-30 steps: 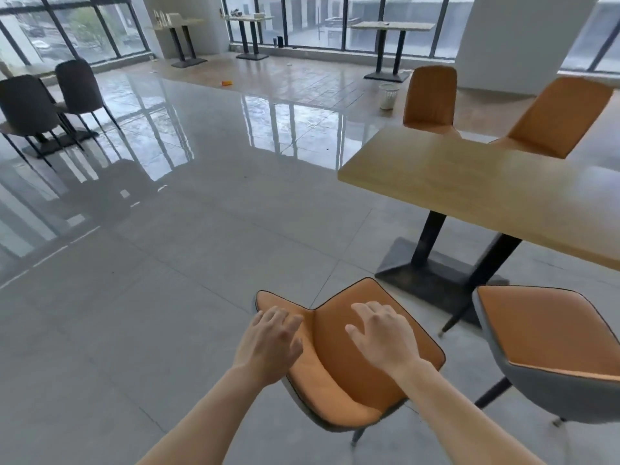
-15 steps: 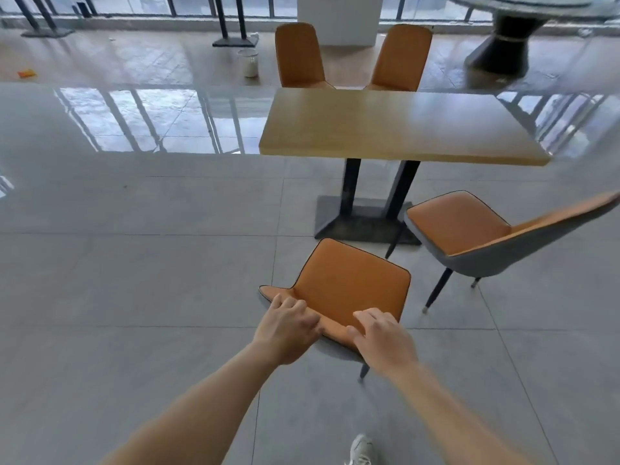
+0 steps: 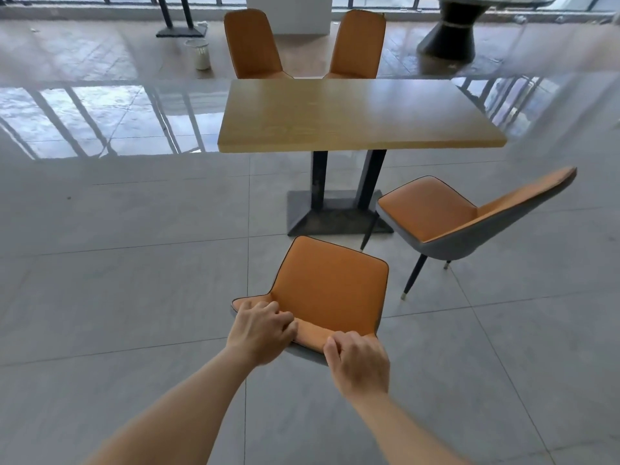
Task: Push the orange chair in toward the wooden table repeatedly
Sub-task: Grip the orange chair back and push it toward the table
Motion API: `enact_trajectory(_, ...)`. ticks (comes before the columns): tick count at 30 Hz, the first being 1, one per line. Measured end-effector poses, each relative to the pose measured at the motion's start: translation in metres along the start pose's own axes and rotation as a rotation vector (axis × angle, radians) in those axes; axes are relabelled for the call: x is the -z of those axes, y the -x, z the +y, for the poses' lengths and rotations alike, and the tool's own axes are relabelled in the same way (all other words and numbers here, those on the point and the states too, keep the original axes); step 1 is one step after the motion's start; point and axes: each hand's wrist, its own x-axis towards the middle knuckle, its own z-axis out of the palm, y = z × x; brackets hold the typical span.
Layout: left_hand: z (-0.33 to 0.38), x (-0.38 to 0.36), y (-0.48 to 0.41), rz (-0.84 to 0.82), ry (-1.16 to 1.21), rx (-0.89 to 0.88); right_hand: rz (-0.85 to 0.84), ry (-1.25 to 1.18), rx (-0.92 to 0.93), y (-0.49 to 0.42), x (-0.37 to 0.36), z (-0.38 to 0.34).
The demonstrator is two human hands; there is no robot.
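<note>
The orange padded chair with the grey back (image 3: 330,286) stands on the shiny grey tile floor (image 3: 134,297), near the table's front side but not under it. Far off on the left is a small white bin (image 3: 201,53). The person's left hand (image 3: 260,330) curls its fingers over the top of the chair back and holds on. The right hand (image 3: 357,362) grips the same edge just beside it. Ahead is the long light wooden table (image 3: 355,115). On the right stands another orange chair (image 3: 436,213), turned sideways.
</note>
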Motion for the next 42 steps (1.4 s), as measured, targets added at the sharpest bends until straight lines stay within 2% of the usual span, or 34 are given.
enact_trajectory(5, 0.003, -0.003, 0.0, 0.095, -0.017, 0.03, 0.035, 0.02, 0.079, -0.01, -0.005, 0.007)
enact_trajectory(11, 0.016, -0.005, -0.013, 0.141, -0.018, 0.099, -0.003, 0.002, 0.151, -0.032, -0.001, 0.027)
enact_trajectory(19, 0.008, 0.004, -0.069, 0.006, -0.005, 0.026, -0.029, -0.03, 0.177, -0.084, 0.004, 0.043)
enact_trajectory(25, 0.005, -0.005, -0.101, 0.163, 0.029, 0.124, -0.004, -0.027, 0.238, -0.128, 0.001, 0.055)
enact_trajectory(36, -0.017, 0.006, -0.167, 0.172, -0.022, 0.182, 0.03, -0.047, 0.225, -0.202, -0.003, 0.051)
enact_trajectory(42, -0.029, 0.004, -0.195, 0.239, -0.073, 0.187, 0.058, -0.023, 0.22, -0.235, -0.011, 0.051)
